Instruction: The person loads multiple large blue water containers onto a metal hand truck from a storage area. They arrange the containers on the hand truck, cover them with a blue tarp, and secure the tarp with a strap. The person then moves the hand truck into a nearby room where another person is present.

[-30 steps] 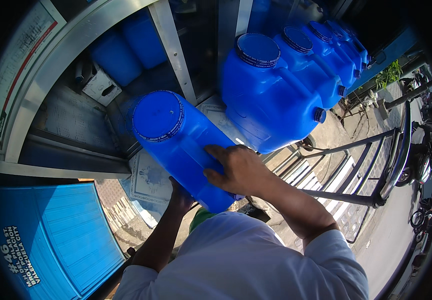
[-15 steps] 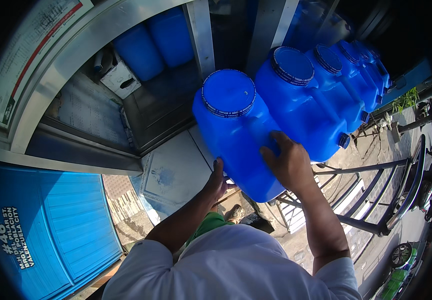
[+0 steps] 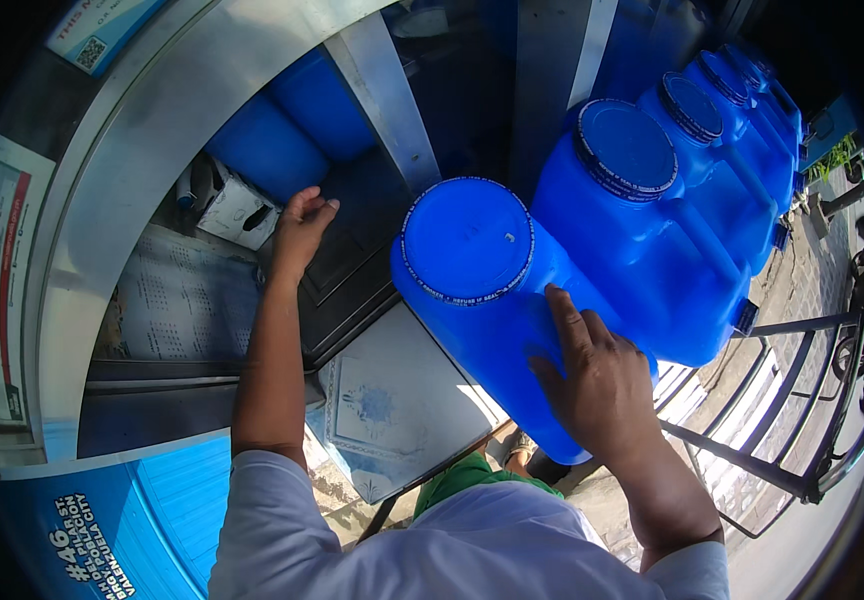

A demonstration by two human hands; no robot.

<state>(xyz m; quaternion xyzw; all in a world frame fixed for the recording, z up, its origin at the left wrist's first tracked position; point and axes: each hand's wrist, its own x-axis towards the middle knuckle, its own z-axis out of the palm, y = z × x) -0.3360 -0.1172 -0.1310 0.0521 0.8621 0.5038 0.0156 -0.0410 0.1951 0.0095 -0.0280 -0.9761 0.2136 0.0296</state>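
Head view: R hand laid on a lidded blue jug, a person in a white shirt works alongside a row of similar jugs, which runs off to the R of that jug and beyond it. Step in hand, I'd judge from where I stand: steadying the jug at the row's near end. Any shift of it would call for both hands, w/ the L on its L side, since one palm looks thin support for a bulky load.

R forearm angles in from the jug's lower R; back of hand up, thumb spread, forefinger straight toward the lid rim. Whether the other fingers hook a handle, can't tell. L hand is empty as far as seen, fingers loosely curled w/ a gap to the thumb; its arm reaches fwd past the jug's L, well clear of it, nr a slotted white box. Pale-topped table lies immed. L of the jug; what bears the jug's base is hidden.
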